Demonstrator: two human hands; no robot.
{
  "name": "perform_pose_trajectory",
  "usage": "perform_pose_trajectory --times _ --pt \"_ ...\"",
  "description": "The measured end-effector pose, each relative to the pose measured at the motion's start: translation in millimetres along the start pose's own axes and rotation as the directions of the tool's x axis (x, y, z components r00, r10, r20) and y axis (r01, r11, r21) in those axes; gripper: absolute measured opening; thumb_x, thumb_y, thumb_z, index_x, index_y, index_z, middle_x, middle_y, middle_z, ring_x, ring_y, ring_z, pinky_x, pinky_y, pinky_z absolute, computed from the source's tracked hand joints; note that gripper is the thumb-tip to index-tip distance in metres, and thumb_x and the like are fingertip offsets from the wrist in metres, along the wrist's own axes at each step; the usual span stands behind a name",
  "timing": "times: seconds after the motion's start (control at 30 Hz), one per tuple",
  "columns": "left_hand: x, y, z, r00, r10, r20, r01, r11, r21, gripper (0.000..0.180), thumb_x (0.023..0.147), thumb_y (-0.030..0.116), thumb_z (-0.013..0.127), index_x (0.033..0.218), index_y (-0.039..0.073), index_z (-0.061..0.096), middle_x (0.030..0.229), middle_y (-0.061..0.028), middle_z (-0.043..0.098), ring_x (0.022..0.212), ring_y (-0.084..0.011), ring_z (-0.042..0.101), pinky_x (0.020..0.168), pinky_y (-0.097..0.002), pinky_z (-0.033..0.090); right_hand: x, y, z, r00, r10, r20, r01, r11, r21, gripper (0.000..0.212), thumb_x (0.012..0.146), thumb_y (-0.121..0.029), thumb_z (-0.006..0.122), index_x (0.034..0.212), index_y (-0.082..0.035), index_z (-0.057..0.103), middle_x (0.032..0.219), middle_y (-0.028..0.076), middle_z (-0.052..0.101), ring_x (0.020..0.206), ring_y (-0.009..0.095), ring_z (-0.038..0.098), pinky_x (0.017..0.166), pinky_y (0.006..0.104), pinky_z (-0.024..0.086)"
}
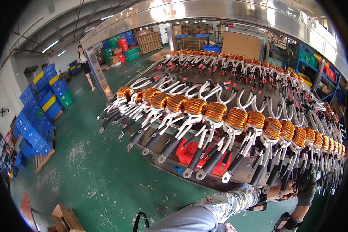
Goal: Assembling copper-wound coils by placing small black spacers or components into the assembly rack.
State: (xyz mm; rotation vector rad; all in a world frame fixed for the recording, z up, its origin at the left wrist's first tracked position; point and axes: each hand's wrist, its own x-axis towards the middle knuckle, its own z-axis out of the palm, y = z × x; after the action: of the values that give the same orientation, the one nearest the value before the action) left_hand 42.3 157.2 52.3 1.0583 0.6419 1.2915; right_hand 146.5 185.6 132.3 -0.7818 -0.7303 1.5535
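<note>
A long row of copper-wound coils (pixel 215 111) sits along the near edge of a metal rack (pixel 164 159). White leads with black sleeves and metal lugs (pixel 187 173) hang toward me. A second coil row (pixel 236 58) lines the far edge. My left hand (pixel 284 192), on an arm in a patterned sleeve, reaches under the hanging leads at lower right and is partly hidden by them. My right hand (pixel 306 188), in a dark glove, is raised beside it among the black-sleeved leads. Neither grip can be made out.
A red block (pixel 187 152) lies under the coils on the rack. Stacked blue crates (pixel 36 116) line the left wall. Cardboard boxes (pixel 65 218) sit at lower left on the green floor (pixel 96 174). A person (pixel 84 62) stands at the far left. A shiny metal beam (pixel 220 9) arches overhead.
</note>
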Motion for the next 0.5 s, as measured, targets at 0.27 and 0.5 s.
perform_pose_trajectory --times 0.27,0.5 --pt "0 4 -14 0.983 -0.082 0.166 0.074 0.996 0.057 0.020 0.084 0.034 0.055 0.082 0.014 0.053 0.053 0.0039 0.049 0.038 -0.0051 0.040 0.034 -0.0197 0.029 -30 -6 22 0.995 0.096 -0.009 -0.097 0.991 -0.092 0.022 0.089 -0.031 0.050 0.078 -0.013 0.055 0.048 -0.009 0.038 0.033 0.004 0.028 0.028 0.0195 0.019" --pt "-9 -16 -26 0.962 -0.102 0.253 0.072 0.990 0.123 0.020 0.083 0.034 0.056 0.081 0.014 0.054 0.052 0.0041 0.048 0.038 -0.0058 0.040 0.034 -0.0201 0.030 13 14 -31 0.998 0.028 0.057 -0.024 0.997 -0.067 0.023 0.087 -0.028 0.050 0.098 -0.010 0.059 0.052 -0.009 0.045 0.035 0.002 0.035 0.028 0.0176 0.022"
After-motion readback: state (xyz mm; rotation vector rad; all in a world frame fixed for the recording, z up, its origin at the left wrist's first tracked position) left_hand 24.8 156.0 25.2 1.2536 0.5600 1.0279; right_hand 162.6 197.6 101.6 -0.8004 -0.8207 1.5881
